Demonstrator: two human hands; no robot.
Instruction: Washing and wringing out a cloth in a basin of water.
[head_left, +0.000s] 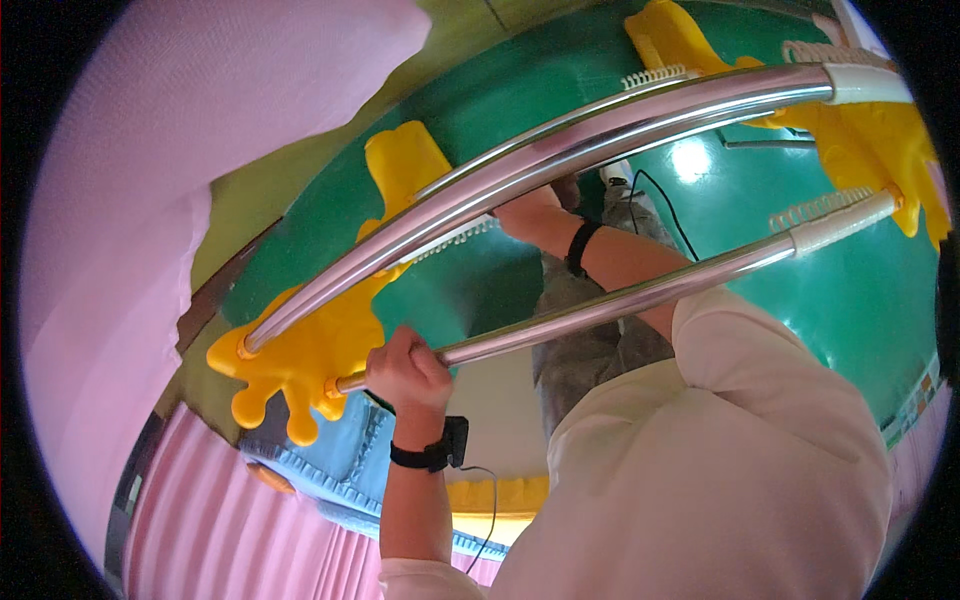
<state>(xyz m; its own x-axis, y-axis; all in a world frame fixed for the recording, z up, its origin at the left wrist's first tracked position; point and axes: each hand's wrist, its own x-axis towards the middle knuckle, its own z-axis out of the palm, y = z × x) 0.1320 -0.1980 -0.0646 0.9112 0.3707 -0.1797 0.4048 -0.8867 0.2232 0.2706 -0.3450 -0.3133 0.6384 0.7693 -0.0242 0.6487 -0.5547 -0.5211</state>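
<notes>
- Inside the left fingers (403,350), curled snugly round it: the near chrome tube (560,323); a slack grip could let it twist.
- Beyond, the upper chrome tube (600,138) hides the right hand's (526,213) fingers, hold untellable; shifting might pinch them.

Broad pink cloth (230,90) fills the view to my left, above pleated pink fabric (220,510) beside a ruffle-edged blue textile (345,435). A yellow band (505,497) shows nearer me, while glossy green flooring (735,215), edged by an olive surface (245,215) at upper left, reflects a bright light.
</notes>
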